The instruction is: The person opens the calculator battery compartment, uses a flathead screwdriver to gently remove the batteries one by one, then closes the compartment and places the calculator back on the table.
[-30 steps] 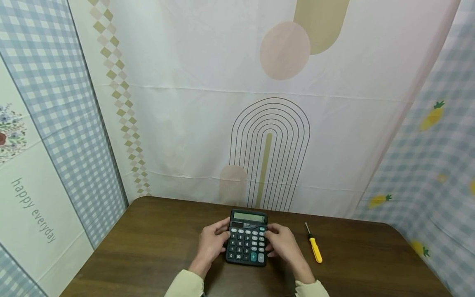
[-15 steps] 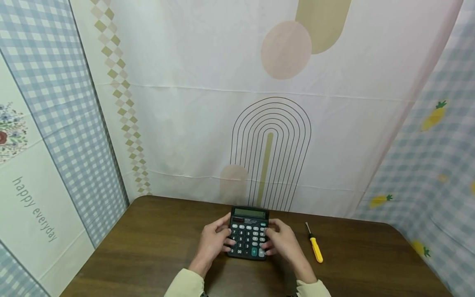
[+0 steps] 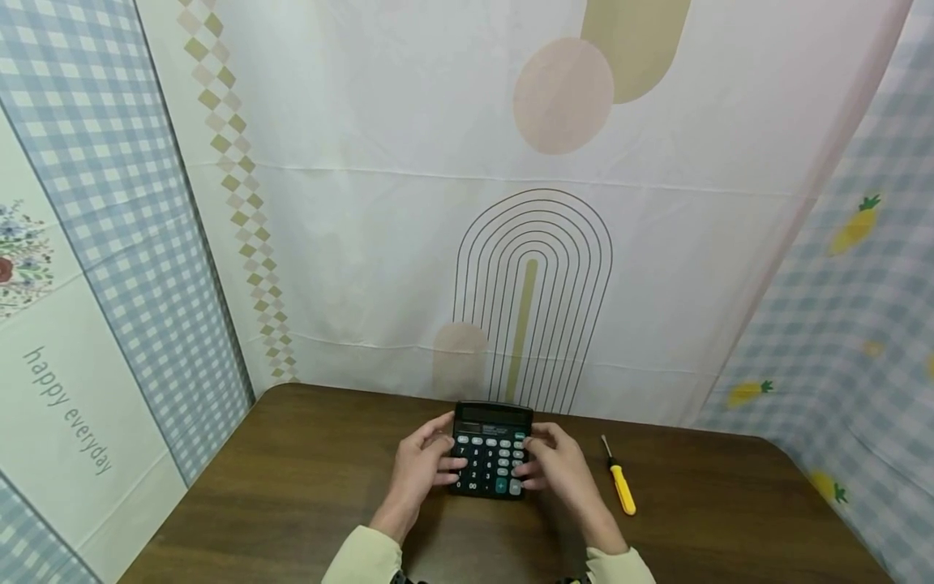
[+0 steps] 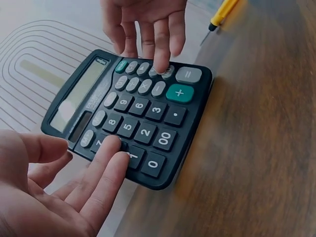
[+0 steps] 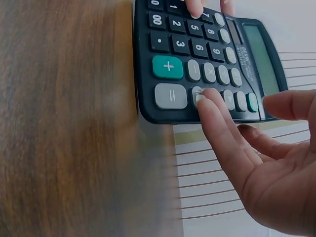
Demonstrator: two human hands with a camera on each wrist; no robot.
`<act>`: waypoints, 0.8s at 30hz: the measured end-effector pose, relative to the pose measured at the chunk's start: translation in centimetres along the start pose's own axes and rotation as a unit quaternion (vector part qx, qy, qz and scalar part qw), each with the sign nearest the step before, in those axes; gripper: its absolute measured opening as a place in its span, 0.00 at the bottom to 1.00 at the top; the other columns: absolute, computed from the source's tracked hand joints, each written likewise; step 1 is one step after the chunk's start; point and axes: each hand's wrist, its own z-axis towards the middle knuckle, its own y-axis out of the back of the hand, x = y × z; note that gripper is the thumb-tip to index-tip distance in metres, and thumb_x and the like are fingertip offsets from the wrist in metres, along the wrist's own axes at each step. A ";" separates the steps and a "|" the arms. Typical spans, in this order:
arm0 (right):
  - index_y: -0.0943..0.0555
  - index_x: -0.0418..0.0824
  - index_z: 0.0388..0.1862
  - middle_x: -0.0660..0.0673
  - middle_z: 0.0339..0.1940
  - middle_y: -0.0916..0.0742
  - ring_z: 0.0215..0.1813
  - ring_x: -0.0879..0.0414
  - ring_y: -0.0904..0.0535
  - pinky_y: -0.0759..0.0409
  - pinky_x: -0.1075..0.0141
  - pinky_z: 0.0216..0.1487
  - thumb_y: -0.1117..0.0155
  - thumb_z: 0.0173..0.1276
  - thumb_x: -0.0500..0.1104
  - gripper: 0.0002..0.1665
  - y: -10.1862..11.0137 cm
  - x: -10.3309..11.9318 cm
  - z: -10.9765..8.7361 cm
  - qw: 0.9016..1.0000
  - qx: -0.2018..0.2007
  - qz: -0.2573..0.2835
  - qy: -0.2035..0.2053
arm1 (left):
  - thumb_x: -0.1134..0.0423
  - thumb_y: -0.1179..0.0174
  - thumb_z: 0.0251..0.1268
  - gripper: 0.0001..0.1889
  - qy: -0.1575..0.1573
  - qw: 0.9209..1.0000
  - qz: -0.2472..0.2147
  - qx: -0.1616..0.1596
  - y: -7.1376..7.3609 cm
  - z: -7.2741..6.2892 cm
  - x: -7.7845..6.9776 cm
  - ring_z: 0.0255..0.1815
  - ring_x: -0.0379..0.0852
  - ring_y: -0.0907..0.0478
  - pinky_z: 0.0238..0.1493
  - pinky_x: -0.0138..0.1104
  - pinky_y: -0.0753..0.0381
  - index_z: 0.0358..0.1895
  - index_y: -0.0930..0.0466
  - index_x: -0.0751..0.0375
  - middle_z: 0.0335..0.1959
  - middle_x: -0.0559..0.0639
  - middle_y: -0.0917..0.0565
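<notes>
A black desktop calculator (image 3: 490,454) with a grey display, dark number keys and a green plus key is tilted, its keys toward me, near the table's back edge. My left hand (image 3: 416,470) holds its left side; in the left wrist view two fingertips (image 4: 111,148) lie over the number keys near 7 and 1. On the opposite side my right hand (image 3: 562,469) grips the edge, with fingertips (image 5: 205,98) on the grey keys beside the equals key in the right wrist view. The fingers behind the calculator are partly hidden.
A screwdriver (image 3: 622,488) with a yellow handle lies on the brown wooden table (image 3: 292,487), right of my right hand. Behind the table hangs a patterned white cloth (image 3: 365,243). Blue checked cloth (image 3: 824,324) hangs at the right.
The calculator has shifted slightly away from me and its tilt has changed, darkening the display. Fingers of both hands have come round from the sides onto the key face.
</notes>
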 end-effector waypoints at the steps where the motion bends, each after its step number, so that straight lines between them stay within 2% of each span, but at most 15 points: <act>1: 0.30 0.25 0.72 0.31 0.53 0.15 0.37 0.43 0.10 0.10 0.53 0.35 0.47 0.82 0.37 0.26 0.1 0.0 0.0 1.000 -0.002 0.001 0.000 | 0.66 0.46 0.81 0.25 -0.001 1.000 -0.003 0.000 0.0 0.0 -0.1 0.43 0.55 0.09 0.39 0.42 0.09 0.77 0.26 0.60 0.58 0.63 0.18; 4: 0.30 0.25 0.73 0.30 0.53 0.15 0.38 0.42 0.10 0.10 0.52 0.36 0.49 0.83 0.39 0.26 0.2 0.2 0.0 1.000 -0.005 0.005 -0.003 | 0.64 0.46 0.82 0.24 -0.003 1.000 -0.011 0.000 0.0 0.0 -0.3 0.44 0.58 0.09 0.40 0.44 0.09 0.76 0.25 0.61 0.62 0.66 0.19; 11: 0.29 0.25 0.73 0.25 0.63 0.19 0.39 0.40 0.10 0.10 0.51 0.37 0.55 0.84 0.40 0.27 0.5 0.3 0.0 1.000 -0.009 0.026 -0.003 | 0.60 0.48 0.85 0.22 -0.001 1.000 -0.020 0.002 0.0 0.2 -0.6 0.46 0.60 0.10 0.43 0.48 0.09 0.73 0.23 0.63 0.69 0.70 0.23; 18: 0.29 0.22 0.71 0.24 0.63 0.21 0.39 0.41 0.09 0.10 0.51 0.38 0.60 0.86 0.39 0.27 0.6 0.4 0.0 0.999 -0.006 0.046 -0.004 | 0.57 0.49 0.85 0.22 -0.009 1.000 -0.020 0.002 0.2 0.1 -0.7 0.43 0.59 0.09 0.41 0.46 0.09 0.68 0.19 0.66 0.58 0.66 0.16; 24: 0.28 0.21 0.70 0.30 0.56 0.17 0.37 0.41 0.09 0.09 0.53 0.37 0.57 0.85 0.39 0.26 0.7 0.3 -0.1 0.998 -0.010 0.060 -0.014 | 0.55 0.48 0.85 0.22 -0.008 1.000 -0.028 -0.001 0.2 -0.3 -1.0 0.40 0.57 0.08 0.39 0.42 0.09 0.67 0.18 0.66 0.57 0.64 0.14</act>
